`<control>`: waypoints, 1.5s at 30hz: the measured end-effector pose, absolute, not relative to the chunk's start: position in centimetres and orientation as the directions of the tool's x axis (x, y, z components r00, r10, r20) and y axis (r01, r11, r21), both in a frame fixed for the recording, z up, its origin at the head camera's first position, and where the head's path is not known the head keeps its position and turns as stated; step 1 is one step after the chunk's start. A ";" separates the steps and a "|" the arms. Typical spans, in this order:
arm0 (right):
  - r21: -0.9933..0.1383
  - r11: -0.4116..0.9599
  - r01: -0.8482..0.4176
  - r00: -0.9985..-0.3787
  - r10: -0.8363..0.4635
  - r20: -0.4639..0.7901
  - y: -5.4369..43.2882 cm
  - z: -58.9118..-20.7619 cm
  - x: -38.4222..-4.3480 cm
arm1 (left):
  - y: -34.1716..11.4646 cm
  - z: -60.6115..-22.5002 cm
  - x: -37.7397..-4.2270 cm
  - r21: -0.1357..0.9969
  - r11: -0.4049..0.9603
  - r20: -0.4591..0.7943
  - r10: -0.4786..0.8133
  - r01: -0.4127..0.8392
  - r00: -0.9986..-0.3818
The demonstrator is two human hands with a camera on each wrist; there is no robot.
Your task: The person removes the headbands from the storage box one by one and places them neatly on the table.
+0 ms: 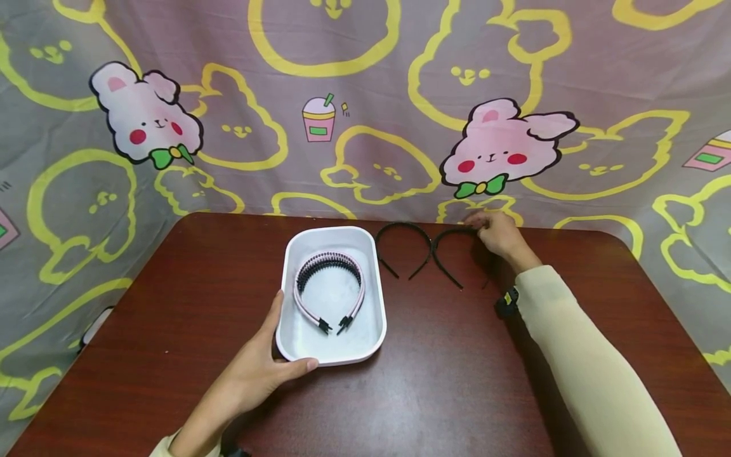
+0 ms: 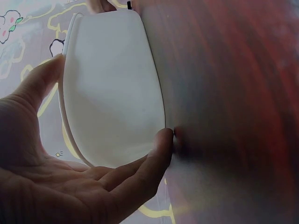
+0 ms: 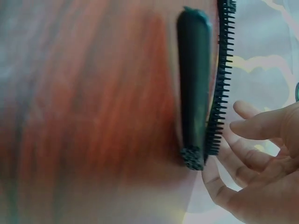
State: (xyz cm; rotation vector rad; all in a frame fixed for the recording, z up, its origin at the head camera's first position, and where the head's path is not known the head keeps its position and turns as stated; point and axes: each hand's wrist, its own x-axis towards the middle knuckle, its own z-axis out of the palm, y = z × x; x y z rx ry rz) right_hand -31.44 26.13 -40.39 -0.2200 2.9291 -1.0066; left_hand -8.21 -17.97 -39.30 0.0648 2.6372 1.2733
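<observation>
In the head view, my left hand grips the near left corner of a white plastic tray, with the thumb along its near side and the fingers at its left wall. The left wrist view shows the tray's outer wall. Inside the tray lie pale pink headbands with black teeth and black tips; I cannot tell how many are stacked. My right hand is at the far right part of a black headband. In the right wrist view, its lower fingers touch or nearly touch the toothed band.
Another black headband lies between the tray and the headband at my right hand. All sit on a dark brown table. A curtain printed with cartoon animals hangs just behind the table's far edge.
</observation>
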 end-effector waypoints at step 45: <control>-0.639 0.687 -0.346 -0.935 -0.306 0.176 20.5 -35.5 -26.7 | -18.0 -39.2 -8.1 0.773 0.631 -0.180 0.136 -0.054 -0.974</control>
